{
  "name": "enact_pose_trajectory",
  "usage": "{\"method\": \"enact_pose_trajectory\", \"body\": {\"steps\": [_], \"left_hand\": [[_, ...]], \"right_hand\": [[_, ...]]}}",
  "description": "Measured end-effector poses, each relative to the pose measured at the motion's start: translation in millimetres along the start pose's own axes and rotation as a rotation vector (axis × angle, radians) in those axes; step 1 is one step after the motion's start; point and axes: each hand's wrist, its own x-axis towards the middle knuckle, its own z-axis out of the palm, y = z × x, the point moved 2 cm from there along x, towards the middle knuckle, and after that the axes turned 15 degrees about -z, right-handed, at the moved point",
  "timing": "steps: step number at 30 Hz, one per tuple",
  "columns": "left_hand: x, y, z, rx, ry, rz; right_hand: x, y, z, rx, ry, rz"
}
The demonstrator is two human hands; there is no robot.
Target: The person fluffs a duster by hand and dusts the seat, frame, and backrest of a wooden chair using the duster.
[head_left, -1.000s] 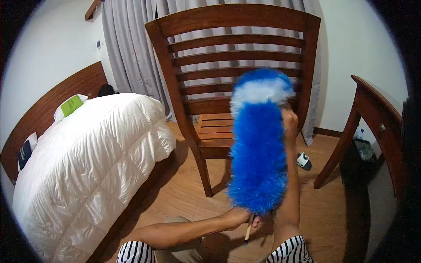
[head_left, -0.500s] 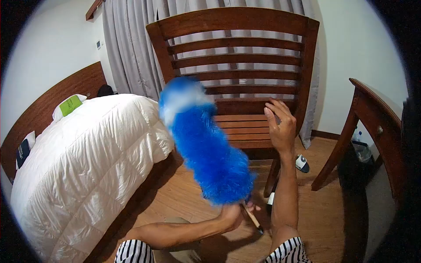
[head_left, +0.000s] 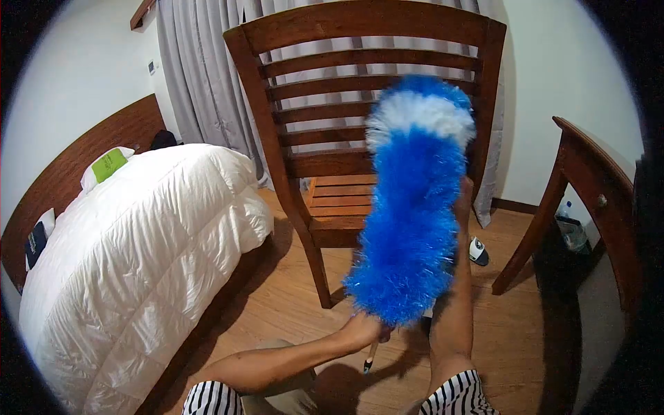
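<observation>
"So, which way does the blue duster (head_left: 418, 214) run?"

"Lengthwise upward, leaning slightly right, its white-banded tip before the chair (head_left: 366, 21), right of centre; the handle (head_left: 371, 354) points down."

"And the fingers?"

"The left hand (head_left: 363, 330) grips the handle just beneath the bushy part. The right hand (head_left: 466, 197) is mostly hidden behind the duster; I can't tell its state."

"Further out?"

"A bed (head_left: 152, 270), left of the chair."

Wood floor (head_left: 297, 280): supports chair (head_left: 315, 238), desk (head_left: 582, 164), bed (head_left: 211, 304); 1 slipper (head_left: 478, 250) btwn. chair & desk. Bed: white duvet (head_left: 152, 256) on top; green/white pillow (head_left: 109, 164) at head end.
</observation>
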Motion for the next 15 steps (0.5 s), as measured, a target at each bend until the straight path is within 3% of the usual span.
{"method": "enact_pose_trajectory", "body": {"steps": [2, 4, 6, 8, 10, 11, 13, 15], "left_hand": [[1, 3, -5, 0.220, 0.080, 0.056], [8, 0, -7, 0.160, 0.098, -0.030], [7, -1, -9, 0.472, 0.342, 0.296], [7, -4, -11, 0.344, 0.510, 0.342], [5, 2, -21, -0.097, 0.599, 0.184], [4, 1, -26, -0.261, 0.652, 0.158], [6, -11, -49, -0.266, 0.806, 0.284], [3, -17, -70, -0.131, 0.981, 0.421]], "right_hand": [[-1, 7, 0, 0.094, 0.025, 0.004], [5, -19, 6, 0.110, -0.010, 0.010], [13, -55, 12, 0.100, -0.065, 0.011], [11, -52, 16, 0.086, -0.144, 0.071], [5, -28, 20, 0.115, -0.139, 0.096], [4, -25, 19, -0.061, -0.158, -0.027], [4, -27, 19, -0.418, -0.186, -0.273], [1, -22, 19, -0.576, -0.202, -0.330]]}}
